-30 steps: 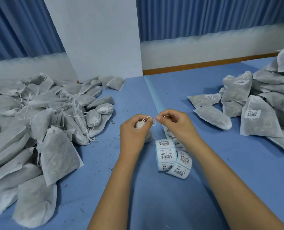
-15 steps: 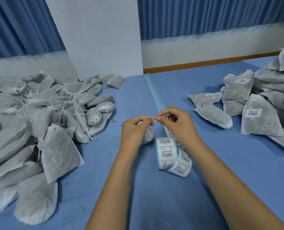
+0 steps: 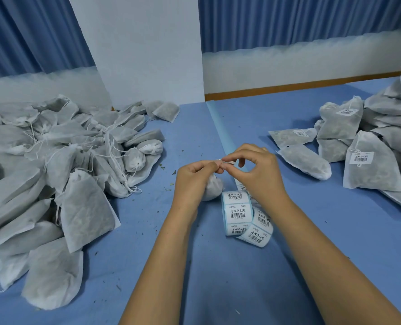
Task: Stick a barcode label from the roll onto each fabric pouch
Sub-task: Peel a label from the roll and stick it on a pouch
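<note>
A: Left hand (image 3: 193,184) curls round a small white fabric pouch (image 3: 212,190), fingertips at its neck. Right hand (image 3: 259,177) pinches something tiny and white there, probably the drawstring (image 3: 227,162).
B: Step?
A: Looks like cinching before labelling. Pull snug, lay the pouch flat, then peel.
B: Labels?
A: White roll of barcode labels (image 3: 237,211) sits just under the wrists on the blue tablecloth (image 3: 218,277). Grey unlabelled pouch heap (image 3: 54,174) is left, labelled pouch pile (image 3: 370,160) right.
</note>
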`<state>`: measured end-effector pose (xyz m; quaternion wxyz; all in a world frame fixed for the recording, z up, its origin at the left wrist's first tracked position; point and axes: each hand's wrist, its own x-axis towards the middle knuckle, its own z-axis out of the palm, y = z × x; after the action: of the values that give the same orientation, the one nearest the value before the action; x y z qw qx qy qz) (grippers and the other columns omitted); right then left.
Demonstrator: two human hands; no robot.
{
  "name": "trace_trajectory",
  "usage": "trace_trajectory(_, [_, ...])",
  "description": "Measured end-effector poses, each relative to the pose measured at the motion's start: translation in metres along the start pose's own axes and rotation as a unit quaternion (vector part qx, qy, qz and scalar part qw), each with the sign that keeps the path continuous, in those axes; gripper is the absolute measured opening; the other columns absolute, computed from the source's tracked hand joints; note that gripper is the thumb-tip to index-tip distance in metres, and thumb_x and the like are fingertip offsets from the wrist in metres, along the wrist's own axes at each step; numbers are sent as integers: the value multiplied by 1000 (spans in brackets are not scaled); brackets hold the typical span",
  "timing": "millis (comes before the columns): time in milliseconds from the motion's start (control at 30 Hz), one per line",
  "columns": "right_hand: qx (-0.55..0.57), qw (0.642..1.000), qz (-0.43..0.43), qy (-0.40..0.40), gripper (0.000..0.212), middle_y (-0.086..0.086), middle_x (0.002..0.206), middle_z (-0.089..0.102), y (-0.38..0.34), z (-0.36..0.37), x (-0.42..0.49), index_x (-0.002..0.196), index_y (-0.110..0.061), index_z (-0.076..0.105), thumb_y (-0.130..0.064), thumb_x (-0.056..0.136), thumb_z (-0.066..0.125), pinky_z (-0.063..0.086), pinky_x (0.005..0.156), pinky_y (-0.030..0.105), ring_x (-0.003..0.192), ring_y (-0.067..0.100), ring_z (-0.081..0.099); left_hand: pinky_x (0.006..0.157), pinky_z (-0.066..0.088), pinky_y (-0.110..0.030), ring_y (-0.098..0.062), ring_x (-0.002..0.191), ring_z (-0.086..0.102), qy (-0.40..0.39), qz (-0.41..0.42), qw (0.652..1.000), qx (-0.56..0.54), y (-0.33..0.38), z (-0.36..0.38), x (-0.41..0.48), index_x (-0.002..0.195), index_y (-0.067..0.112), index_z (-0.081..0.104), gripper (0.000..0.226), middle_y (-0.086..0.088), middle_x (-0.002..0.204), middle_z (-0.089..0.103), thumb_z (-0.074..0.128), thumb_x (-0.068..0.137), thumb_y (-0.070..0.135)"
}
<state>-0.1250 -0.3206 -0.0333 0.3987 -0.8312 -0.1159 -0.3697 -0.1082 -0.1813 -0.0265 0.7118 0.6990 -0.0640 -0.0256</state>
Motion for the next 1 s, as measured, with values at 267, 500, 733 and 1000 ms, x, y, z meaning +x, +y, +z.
trace_trajectory(267, [-40,999,-26,6,9,-7,73,64,2,-3,1,73,-12,72,-14,80,75,35,77,29,65,13,54,51,43,-7,3,53,60,-9,-1,1000,-9,2,-1,-2,65,17,74,28,9,65,71,65,91,20])
trace_trajectory(500, [80,992,98,1,12,-6,74,62,5,-6,4,72,-12,70,-10,84,69,36,74,17,68,4,51,56,47,-14,-6,53,59,-47,4,999,-4,4,-4,-1,82,19,76,25,3,61,66,60,93,3])
trace_trajectory(733, [193,959,204,32,23,-21,67,65,9,-9,7,69,-25,68,-8,85,66,36,64,8,62,-4,49,44,27,-9,-2,41,32,-40,41,995,76,1,-7,2,96,11,74,30,18,40,43,48,95,-3])
trace_trajectory(1000, [233,931,274,59,19,-15,70,62,13,-8,7,74,-21,67,-10,89,62,40,68,5,64,-7,53,48,27,-15,-7,49,30,-6,108,984,144,-4,-3,4,81,35,72,36,7,53,36,58,90,3])
